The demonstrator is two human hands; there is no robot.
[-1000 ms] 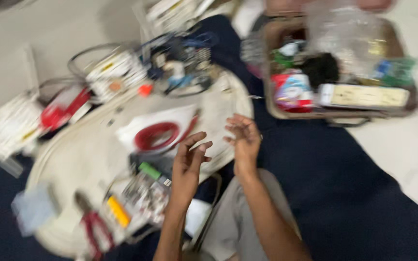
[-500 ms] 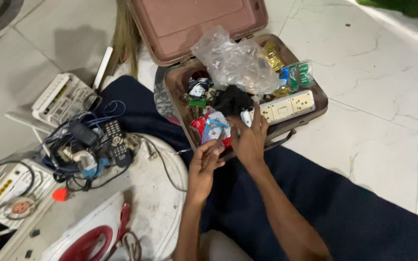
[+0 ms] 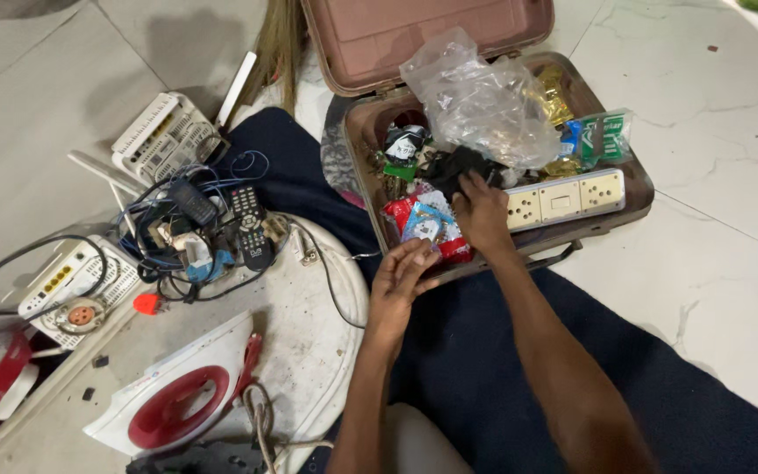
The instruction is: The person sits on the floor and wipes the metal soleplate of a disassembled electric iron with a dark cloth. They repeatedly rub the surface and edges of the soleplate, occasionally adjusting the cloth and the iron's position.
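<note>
Rummaging step: right hand [image 3: 482, 211] digs, fingers curled, into the open case [image 3: 611, 219]; left hand [image 3: 399, 279], fingers loosely open, steadies its six-o'clock rim. Next move needs a sure pick.

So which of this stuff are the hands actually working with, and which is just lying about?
In hand:
left hand
right hand
open brown case
red and blue packets
clear plastic bag
white socket strip

Lying about:
remote control
white routers
cable tangle
round white tray
</note>
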